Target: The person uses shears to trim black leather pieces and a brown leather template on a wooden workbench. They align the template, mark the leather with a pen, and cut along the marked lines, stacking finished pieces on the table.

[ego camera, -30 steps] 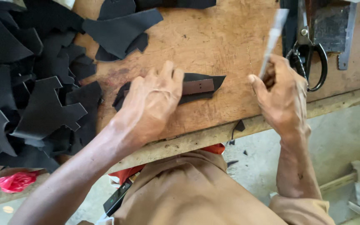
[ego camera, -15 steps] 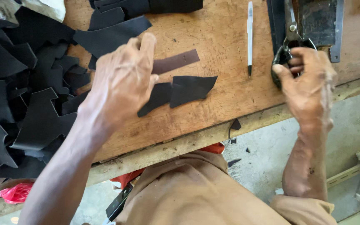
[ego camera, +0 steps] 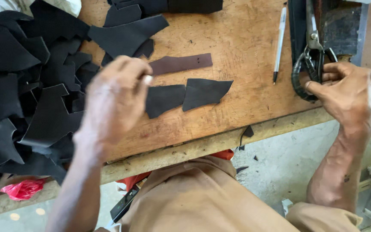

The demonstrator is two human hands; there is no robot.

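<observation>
My left hand (ego camera: 113, 96) hovers over the wooden bench (ego camera: 241, 101), fingers curled, its fingertips touching the left edge of a small black leather piece (ego camera: 165, 99). A second black piece (ego camera: 205, 92) lies just to the right of that one. A brown leather strip (ego camera: 181, 64) lies above them. My right hand (ego camera: 348, 94) grips the black-wrapped handles of large scissors (ego camera: 312, 56) lying at the bench's right end. A white pen (ego camera: 279, 41) rests on the bench between the leather pieces and the scissors.
A heap of black leather offcuts (ego camera: 22, 86) covers the left of the bench, with more pieces (ego camera: 129, 32) at the top. A dark metal block (ego camera: 340, 25) sits behind the scissors. A pink bag (ego camera: 22, 189) and grey floor (ego camera: 280, 150) lie below the bench edge.
My right hand set the pen down on the bench and moved right to take hold of the scissors' handles. My left hand lifted off the strip and pieces and drew back left.
</observation>
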